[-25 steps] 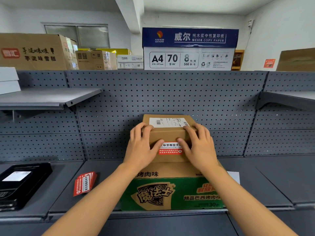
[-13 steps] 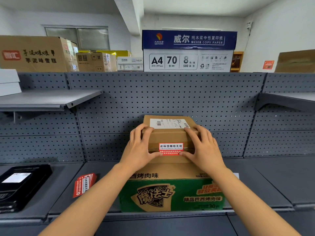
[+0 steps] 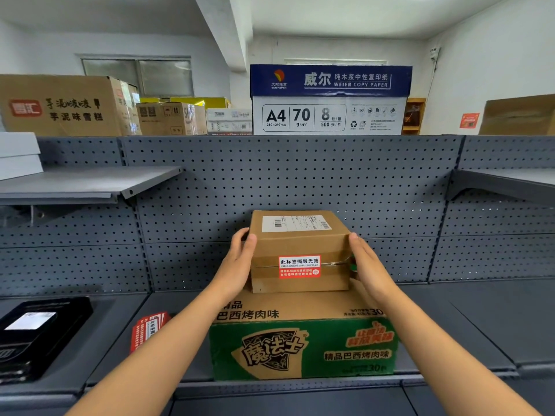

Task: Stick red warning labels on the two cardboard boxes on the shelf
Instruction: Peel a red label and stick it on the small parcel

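Note:
A small brown cardboard box (image 3: 300, 244) sits on top of a larger green and brown cardboard box (image 3: 303, 346) on the grey shelf (image 3: 465, 313). A red and white warning label (image 3: 299, 266) is stuck on the small box's front face, over its tape seam. My left hand (image 3: 237, 265) lies flat against the small box's left side. My right hand (image 3: 369, 265) is at its right side, fingers straight. A stack of red warning labels (image 3: 148, 328) lies on the shelf to the left, partly behind my left forearm.
A black tray-like box (image 3: 39, 334) lies at the far left of the shelf. A perforated grey back panel (image 3: 300, 175) rises behind the boxes. Side shelves (image 3: 90, 181) jut out at left and right. Cartons and an A4 paper box (image 3: 330, 100) stand on top.
Both hands have slid off the label on the front face and moved outward to the small box's left and right sides. The whole label now shows.

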The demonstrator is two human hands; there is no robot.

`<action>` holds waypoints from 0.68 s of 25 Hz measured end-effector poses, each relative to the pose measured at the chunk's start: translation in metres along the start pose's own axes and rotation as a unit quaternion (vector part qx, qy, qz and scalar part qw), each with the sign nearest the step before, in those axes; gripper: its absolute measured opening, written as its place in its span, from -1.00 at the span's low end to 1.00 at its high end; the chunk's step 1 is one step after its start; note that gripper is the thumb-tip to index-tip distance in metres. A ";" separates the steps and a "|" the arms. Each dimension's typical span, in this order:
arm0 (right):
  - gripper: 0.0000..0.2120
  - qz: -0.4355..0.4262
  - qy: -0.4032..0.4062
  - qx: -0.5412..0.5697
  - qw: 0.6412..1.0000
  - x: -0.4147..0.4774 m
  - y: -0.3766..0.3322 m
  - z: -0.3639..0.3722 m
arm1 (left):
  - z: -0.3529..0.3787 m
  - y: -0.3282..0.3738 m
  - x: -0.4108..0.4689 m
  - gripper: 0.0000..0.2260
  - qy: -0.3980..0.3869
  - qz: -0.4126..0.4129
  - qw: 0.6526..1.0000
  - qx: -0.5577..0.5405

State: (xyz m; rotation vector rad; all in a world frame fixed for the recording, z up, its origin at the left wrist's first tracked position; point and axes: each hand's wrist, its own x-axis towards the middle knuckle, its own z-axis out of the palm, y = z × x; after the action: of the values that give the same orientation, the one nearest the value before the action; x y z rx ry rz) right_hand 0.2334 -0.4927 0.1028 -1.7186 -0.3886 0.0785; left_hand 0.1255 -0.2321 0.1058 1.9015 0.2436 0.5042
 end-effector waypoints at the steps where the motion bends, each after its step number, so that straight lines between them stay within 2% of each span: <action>1: -0.47 0.005 -0.001 0.008 1.000 0.001 0.001 0.001 | 0.002 0.000 0.001 -0.45 0.008 -0.018 0.999 -0.029; 3: -0.50 0.015 -0.004 0.029 0.999 0.002 0.001 0.000 | 0.008 0.002 0.002 -0.66 0.019 -0.046 0.994 -0.094; 5: -0.52 0.027 0.001 0.037 0.999 0.001 -0.002 -0.002 | 0.014 0.007 0.002 -0.74 0.010 -0.058 0.992 -0.110; 8: -0.45 0.027 0.026 0.040 0.998 -0.002 -0.004 -0.018 | 0.031 0.017 0.006 -0.75 -0.009 -0.052 0.992 -0.117; 13: -0.43 0.041 0.084 0.071 0.993 -0.018 -0.001 -0.063 | 0.082 0.042 0.013 -0.81 -0.054 -0.036 0.988 -0.138; 17: -0.38 0.061 0.160 0.050 0.984 -0.031 0.013 -0.114 | 0.134 0.060 0.013 -0.76 -0.126 -0.021 0.982 -0.142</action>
State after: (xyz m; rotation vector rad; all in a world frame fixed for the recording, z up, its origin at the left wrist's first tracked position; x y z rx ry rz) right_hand 0.2377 -0.6116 0.1069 -1.6207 -0.0410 -0.0882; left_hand 0.1933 -0.3616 0.1227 1.6567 0.0425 0.2490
